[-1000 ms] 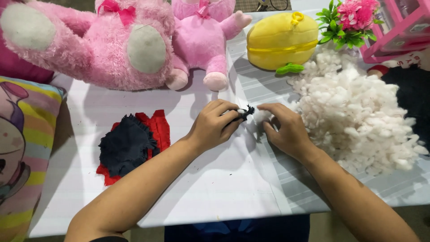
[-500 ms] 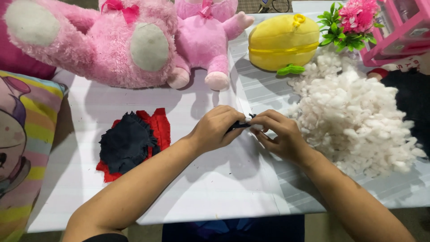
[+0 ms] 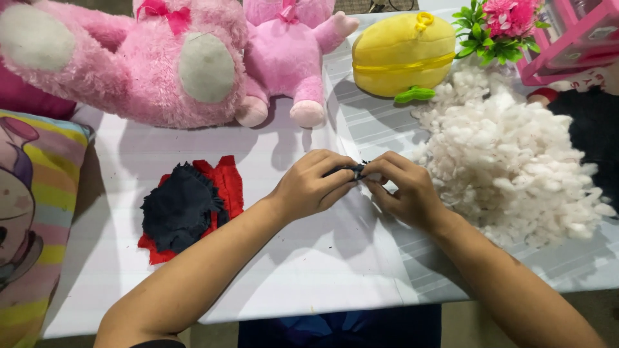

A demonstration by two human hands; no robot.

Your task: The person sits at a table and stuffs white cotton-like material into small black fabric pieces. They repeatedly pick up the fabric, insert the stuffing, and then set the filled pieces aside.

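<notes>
Left hand (image 3: 313,187) and right hand (image 3: 403,190) together mid-table, both pinching a small dark fabric piece (image 3: 353,169), stuffing pile (image 3: 509,154) just right.

The small dark piece (image 3: 353,170) pinched between the 2 hands is mostly hidden by fingers; its kind cannot be told. The big pink plush (image 3: 129,58) and pink box (image 3: 567,45) at the worktop's far edge are cut off.

Small dark fabric piece (image 3: 353,170), navy-black with a frayed edge, pinched between left hand (image 3: 314,185) and right hand (image 3: 403,189) just above the white table cover, mostly hidden by fingers; exact shape unclear.
</notes>
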